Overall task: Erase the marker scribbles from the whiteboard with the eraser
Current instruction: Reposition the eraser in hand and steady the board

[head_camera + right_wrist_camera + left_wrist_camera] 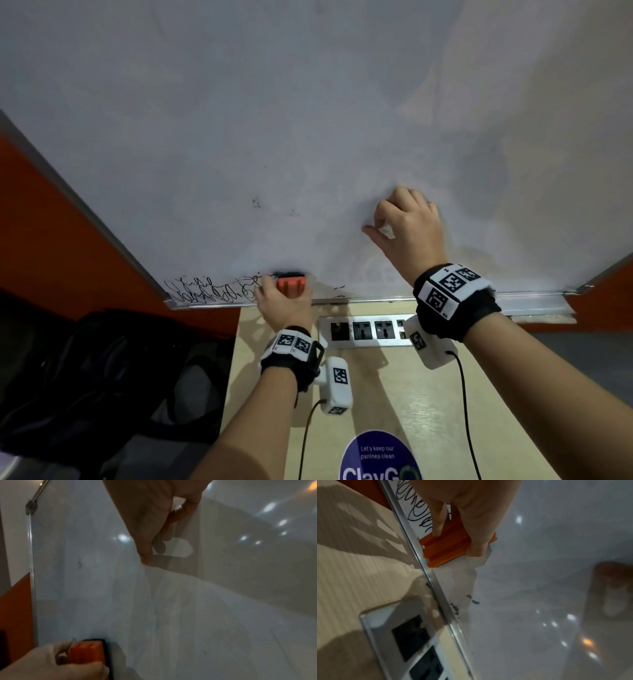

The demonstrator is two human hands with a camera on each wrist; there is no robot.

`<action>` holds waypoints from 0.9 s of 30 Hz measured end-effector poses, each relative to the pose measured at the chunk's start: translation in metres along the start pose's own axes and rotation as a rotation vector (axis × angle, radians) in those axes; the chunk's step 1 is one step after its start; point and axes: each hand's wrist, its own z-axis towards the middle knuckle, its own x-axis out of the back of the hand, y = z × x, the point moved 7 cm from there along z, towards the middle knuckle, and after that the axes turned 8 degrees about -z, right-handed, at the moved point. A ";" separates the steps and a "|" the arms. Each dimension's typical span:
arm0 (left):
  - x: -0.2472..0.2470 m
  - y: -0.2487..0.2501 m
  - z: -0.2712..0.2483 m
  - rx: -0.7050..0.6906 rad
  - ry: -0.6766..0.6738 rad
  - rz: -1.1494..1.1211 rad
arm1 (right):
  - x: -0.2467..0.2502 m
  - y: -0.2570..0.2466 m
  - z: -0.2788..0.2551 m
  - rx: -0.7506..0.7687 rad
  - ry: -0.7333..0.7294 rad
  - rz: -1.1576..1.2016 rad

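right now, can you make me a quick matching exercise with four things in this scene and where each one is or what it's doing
Things:
1. eraser
2. marker scribbles
3. right hand
4. socket panel

Places or states:
A. set into the wooden tabletop below the whiteboard
B. gripped by the left hand against the board's bottom edge
C. fingers curled, resting on the whiteboard higher up
D. along the board's lower left corner, not yet wiped

Pairs: 1-B, 2-D, 3-C, 4-A

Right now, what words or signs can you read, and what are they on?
"Let's keep our pantries clean" on the round blue sticker on the table.
"ClayG", cut off at the picture's edge, same sticker.
The black scribbles on the whiteboard spell nothing.
The wristband tags show only patterns.
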 end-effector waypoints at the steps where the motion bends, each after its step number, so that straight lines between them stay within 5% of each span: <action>1: 0.001 0.005 -0.002 -0.003 -0.003 -0.023 | 0.000 0.000 0.000 0.005 0.000 -0.001; 7: 0.046 0.027 0.034 -0.105 0.120 -0.065 | -0.001 0.001 -0.001 -0.008 0.019 -0.014; 15: 0.027 -0.009 0.027 -0.019 -0.001 -0.007 | -0.006 0.002 -0.003 -0.014 0.041 0.021; 22: 0.044 0.033 0.035 -0.188 0.089 -0.129 | -0.009 0.001 -0.007 -0.020 0.078 -0.003; 27: 0.036 0.018 0.036 -0.109 0.013 -0.055 | -0.010 -0.001 -0.008 -0.036 0.077 -0.002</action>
